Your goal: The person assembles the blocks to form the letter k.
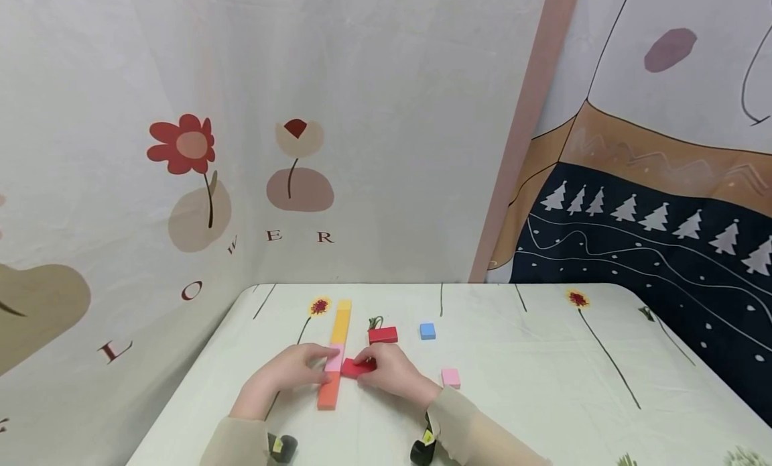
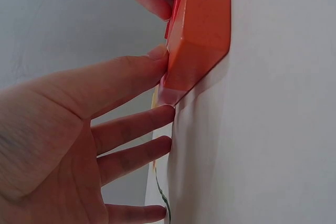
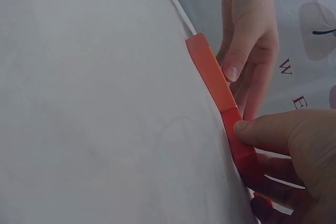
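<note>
A straight row on the table holds a yellow block (image 1: 340,325), a pink block (image 1: 333,364) and an orange block (image 1: 328,395), from far to near. My left hand (image 1: 285,372) lies along the row's left side, fingers extended, index finger at the pink block and thumb touching the orange block (image 2: 205,24). My right hand (image 1: 395,371) pinches a red block (image 3: 236,132) between thumb and fingers. That red block sits against the row's right side, near where pink and orange meet, and the fingers partly cover it.
Another red block (image 1: 382,334) lies just beyond my right hand. Farther right are a blue block (image 1: 427,331) and a small pink block (image 1: 451,377). The white tablecloth (image 1: 531,385) has printed flowers, and a printed curtain (image 1: 392,151) hangs behind the table.
</note>
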`<state>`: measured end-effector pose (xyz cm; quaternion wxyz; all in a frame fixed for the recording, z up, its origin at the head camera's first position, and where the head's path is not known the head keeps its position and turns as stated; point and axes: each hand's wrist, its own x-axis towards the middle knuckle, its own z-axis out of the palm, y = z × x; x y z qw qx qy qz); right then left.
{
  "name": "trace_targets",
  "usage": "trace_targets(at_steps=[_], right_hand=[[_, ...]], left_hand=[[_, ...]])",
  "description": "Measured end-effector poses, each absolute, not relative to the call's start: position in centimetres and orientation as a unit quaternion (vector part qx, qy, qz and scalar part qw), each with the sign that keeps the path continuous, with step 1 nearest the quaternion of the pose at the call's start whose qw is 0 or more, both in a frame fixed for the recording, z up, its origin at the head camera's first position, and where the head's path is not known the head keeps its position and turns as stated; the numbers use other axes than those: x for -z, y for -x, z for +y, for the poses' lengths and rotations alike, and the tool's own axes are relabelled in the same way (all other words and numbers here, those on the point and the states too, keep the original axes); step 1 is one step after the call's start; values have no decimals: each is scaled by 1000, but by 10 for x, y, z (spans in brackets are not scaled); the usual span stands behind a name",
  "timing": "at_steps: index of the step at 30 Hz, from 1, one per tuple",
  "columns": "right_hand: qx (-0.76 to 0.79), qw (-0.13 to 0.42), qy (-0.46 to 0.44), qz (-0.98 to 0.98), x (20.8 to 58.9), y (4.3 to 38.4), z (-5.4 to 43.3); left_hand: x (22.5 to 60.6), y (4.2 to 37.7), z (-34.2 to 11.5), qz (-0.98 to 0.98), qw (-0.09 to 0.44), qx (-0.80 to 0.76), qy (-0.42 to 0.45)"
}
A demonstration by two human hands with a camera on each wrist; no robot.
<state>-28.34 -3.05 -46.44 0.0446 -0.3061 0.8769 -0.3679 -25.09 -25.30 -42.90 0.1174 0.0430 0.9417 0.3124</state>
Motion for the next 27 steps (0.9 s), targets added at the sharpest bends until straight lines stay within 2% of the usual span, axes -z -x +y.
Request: trace_targets(at_steps=[19, 27], right_hand=[[372, 40, 314, 873, 465, 286, -29], [380, 42, 291, 877, 449, 288, -24]], left_hand=[[427, 249, -253, 940, 117, -317, -41], [427, 250, -254, 941, 111, -314, -57]])
